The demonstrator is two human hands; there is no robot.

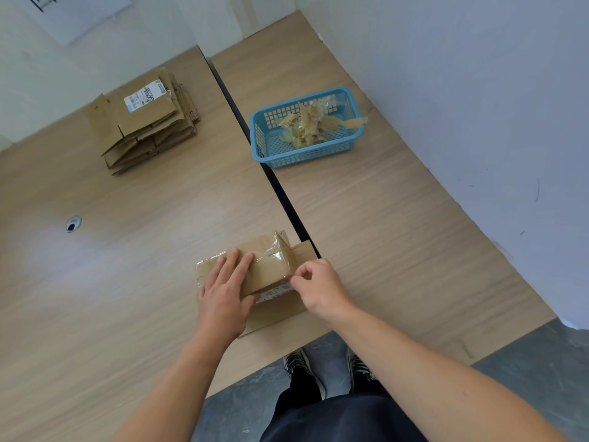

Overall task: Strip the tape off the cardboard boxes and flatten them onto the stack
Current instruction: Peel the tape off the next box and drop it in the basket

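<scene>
A small box sits in the lower middle of the frame, on the near edge of the left table. Shiny clear tape wraps its top and far end. The box rests on a flat card that sticks out to the near side and the right.

The left hand lies flat on top of the box. Its fingers are straight and spread a little, and the thumb is against the near side. It presses down and grips nothing.

The right hand is at the box's near right corner. Its fingers are curled, and the thumb and first finger pinch together right at that corner. I cannot tell if a bit of tape is between them.

In the upper left is the stack of flat boxes, with a white label on top. It is well apart from the box.

In the upper middle, on the right table, sits a blue basket with scraps of old tape in it. A dark gap runs between the two tables.

A round hole shows on the left. Two shoes show at the bottom.
</scene>
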